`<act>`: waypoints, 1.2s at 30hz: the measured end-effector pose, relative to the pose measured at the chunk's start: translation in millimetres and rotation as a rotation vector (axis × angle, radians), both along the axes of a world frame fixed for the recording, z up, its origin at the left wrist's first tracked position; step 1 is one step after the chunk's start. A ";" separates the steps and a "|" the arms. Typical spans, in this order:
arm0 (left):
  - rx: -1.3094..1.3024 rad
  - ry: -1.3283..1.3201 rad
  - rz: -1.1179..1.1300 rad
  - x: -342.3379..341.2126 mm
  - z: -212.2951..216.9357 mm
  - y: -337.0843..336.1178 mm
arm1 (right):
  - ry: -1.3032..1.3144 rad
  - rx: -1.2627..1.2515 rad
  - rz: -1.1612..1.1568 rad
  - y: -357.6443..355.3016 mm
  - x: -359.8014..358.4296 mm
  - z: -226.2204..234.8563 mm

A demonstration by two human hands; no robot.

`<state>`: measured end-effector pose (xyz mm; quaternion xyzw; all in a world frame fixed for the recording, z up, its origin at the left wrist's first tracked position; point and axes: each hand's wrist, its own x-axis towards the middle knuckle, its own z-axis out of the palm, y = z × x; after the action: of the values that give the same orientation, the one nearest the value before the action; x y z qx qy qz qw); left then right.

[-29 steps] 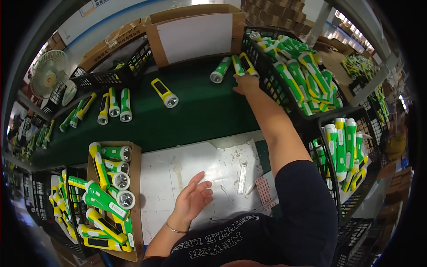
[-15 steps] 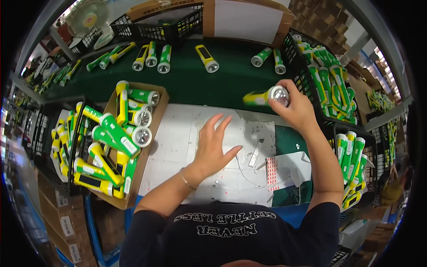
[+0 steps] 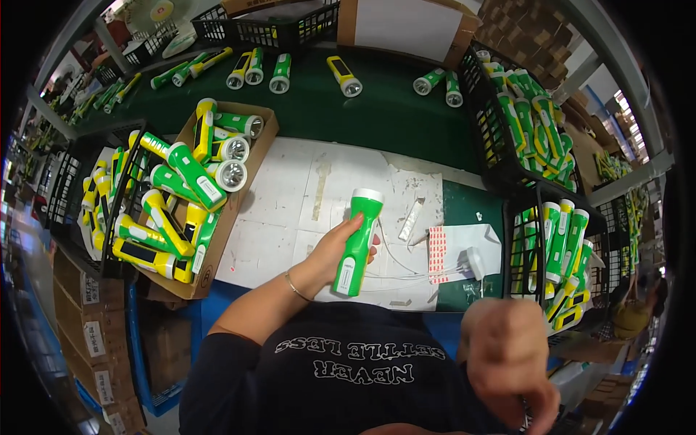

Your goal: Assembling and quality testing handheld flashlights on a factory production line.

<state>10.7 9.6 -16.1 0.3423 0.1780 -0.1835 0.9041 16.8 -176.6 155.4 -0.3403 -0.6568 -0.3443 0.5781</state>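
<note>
A green flashlight (image 3: pixel 355 250) with a white head is in my left hand (image 3: pixel 337 250), whose fingers wrap round its body above the white board (image 3: pixel 283 210). The flashlight's head points away from me and its tail toward my shirt. At the lower right, close to my body, my right hand (image 3: pixel 507 355) is smeared by motion, so its fingers and anything in them cannot be made out. White cables with a plug (image 3: pixel 475 262) lie to the right of the flashlight, partly over a white sheet (image 3: pixel 458 243) with red marks.
A cardboard box (image 3: pixel 262 141) heaped with green and yellow flashlights stands at the left, against a black crate (image 3: pixel 87 138). Two more filled black crates (image 3: pixel 475 116) line the right side. Several flashlights lie along the green bench top (image 3: pixel 391 116) at the back.
The flashlight has passed from my right hand to my left and come nearer my body. My right hand has dropped from the far right down to the lower right. The view has shifted slightly.
</note>
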 end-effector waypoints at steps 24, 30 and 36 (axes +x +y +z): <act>0.358 -0.315 0.105 0.7 16.0 -8.0 | 0.161 -1.083 -0.853 19.3 18.6 -112.9; 0.466 -0.441 0.139 -5.5 7.3 -4.4 | 0.080 -1.103 -0.717 19.1 9.3 -123.3; 0.316 -0.283 0.227 3.4 18.0 15.8 | 0.123 -1.143 -0.328 11.2 -21.4 -134.3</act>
<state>14.0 25.3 1.8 0.4795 0.1134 -0.0005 0.8702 -4.7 -165.4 21.1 -0.7137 -0.6422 -0.0008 0.2798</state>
